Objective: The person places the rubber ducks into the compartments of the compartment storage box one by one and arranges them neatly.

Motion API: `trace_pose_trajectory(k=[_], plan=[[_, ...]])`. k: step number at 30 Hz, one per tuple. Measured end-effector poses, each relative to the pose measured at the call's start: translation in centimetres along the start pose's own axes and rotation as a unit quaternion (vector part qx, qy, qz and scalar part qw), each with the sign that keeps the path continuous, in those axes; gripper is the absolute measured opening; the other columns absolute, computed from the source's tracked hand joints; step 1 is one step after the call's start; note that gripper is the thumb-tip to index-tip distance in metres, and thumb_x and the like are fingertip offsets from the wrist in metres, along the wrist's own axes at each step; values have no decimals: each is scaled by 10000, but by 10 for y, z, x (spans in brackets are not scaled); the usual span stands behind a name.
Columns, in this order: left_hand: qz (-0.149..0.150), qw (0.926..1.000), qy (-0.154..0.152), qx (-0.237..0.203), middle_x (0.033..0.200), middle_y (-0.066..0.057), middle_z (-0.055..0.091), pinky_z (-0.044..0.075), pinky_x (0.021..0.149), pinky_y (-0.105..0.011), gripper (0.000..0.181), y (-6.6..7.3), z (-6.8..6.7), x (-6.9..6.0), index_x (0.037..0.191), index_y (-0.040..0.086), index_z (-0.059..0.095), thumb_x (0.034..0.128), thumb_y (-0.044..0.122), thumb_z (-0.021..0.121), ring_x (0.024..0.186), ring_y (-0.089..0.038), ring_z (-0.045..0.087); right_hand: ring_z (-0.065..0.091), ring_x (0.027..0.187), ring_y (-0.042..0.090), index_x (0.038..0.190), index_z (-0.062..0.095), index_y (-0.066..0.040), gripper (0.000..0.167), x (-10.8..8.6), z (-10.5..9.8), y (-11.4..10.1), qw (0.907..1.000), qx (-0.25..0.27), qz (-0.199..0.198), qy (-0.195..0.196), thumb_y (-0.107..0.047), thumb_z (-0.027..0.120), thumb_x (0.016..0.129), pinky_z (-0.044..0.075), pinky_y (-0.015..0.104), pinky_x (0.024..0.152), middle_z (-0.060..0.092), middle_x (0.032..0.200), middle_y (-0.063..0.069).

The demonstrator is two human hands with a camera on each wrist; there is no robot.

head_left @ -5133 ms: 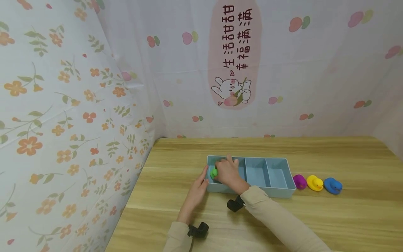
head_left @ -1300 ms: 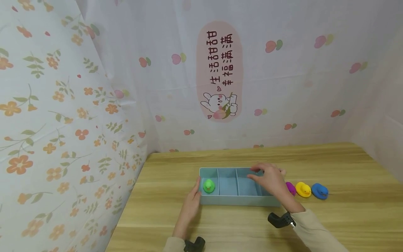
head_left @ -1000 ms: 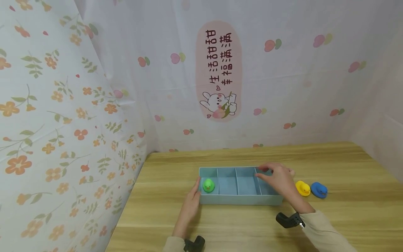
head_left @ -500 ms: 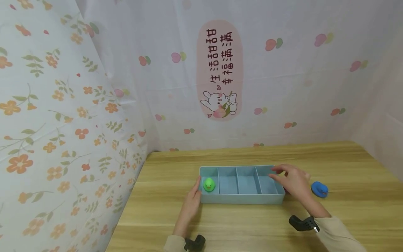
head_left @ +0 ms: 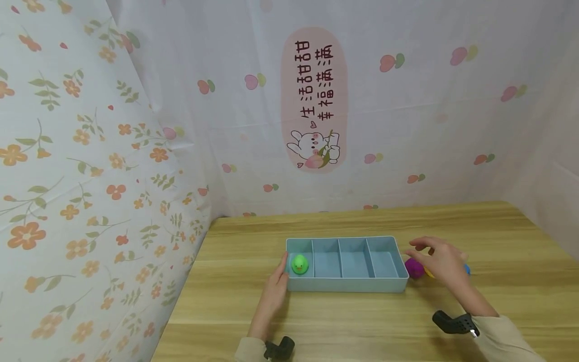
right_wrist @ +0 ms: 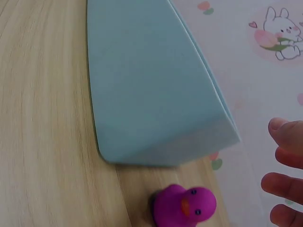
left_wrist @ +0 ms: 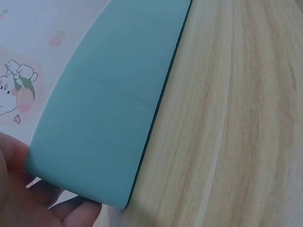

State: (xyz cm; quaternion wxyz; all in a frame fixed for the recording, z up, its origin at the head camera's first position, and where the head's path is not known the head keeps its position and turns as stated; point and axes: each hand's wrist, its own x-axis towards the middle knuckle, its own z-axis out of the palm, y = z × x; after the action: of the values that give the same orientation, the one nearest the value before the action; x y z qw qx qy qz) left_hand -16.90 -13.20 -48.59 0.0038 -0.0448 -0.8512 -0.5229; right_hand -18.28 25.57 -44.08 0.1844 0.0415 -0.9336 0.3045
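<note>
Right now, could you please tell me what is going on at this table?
A person's left hand touches the left end of a blue divided tray, where a green duck sits in the leftmost compartment. The right hand, with nothing in its grip, hovers near the tray's right end. Past that end, a purple duck, a yellow duck and a blue duck are on the table, the last two partly hidden by that hand.

Table [head_left: 316,322]: tray [head_left: 346,285]; purple duck [head_left: 413,269]; yellow duck [head_left: 428,273]; blue duck [head_left: 467,269]
</note>
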Motion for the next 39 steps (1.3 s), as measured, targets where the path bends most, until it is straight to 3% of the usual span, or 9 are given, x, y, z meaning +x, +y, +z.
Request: trace_pose_trajectory(k=[7,12,17,19,31,34,39], plan=[[-31,10000,41,-27,1544,-100,296,243,1155,-520,514,-4,0,0,1505,132,300,994,94,332,1401,-351,303,543,808,305,1007,710,-48,328,-4,-7,17,9997,-213,139,12,-316,737,819,245,400,652,680,974,178],[-53,10000,80,-18,1544,-96,298,246,1154,-519,513,-3,0,1,1505,141,302,995,100,332,1403,-344,303,532,800,304,1011,705,-36,331,-4,-14,27,9996,-247,129,36,-313,726,832,288,365,636,649,1049,230],[-27,9999,94,35,1541,-91,299,250,1154,-509,511,-2,-1,1,1507,145,299,998,106,329,1402,-339,306,483,741,149,1008,711,-33,316,-6,-23,39,9997,-216,117,41,-304,713,848,354,223,535,674,1013,201],[-12,10000,69,14,1546,-85,288,245,1157,-503,512,-2,-2,2,1510,147,290,1000,108,326,1407,-332,298,465,726,118,1010,713,-35,319,-7,-26,44,9996,-235,164,46,-310,711,849,348,218,523,682,1000,193],[19,10000,-16,19,1555,-95,276,230,1166,-496,514,0,-3,0,1509,124,284,997,99,325,1419,-322,282,516,825,278,1063,689,-14,358,-20,-35,73,9985,-195,409,-301,-319,679,876,345,205,570,615,1109,261],[42,10000,-39,8,1555,-103,275,229,1166,-500,517,1,-2,0,1509,118,280,995,96,328,1419,-323,281,508,813,265,1072,682,-2,360,-21,-37,82,9981,-263,346,-439,-302,685,873,337,209,569,590,1128,284],[30,10000,-50,22,1557,-104,268,225,1169,-492,519,-2,0,0,1512,128,278,996,94,329,1423,-313,274,550,794,299,1066,682,9,401,-22,-38,94,9954,-507,353,-727,-324,713,845,327,274,592,582,1112,326]])
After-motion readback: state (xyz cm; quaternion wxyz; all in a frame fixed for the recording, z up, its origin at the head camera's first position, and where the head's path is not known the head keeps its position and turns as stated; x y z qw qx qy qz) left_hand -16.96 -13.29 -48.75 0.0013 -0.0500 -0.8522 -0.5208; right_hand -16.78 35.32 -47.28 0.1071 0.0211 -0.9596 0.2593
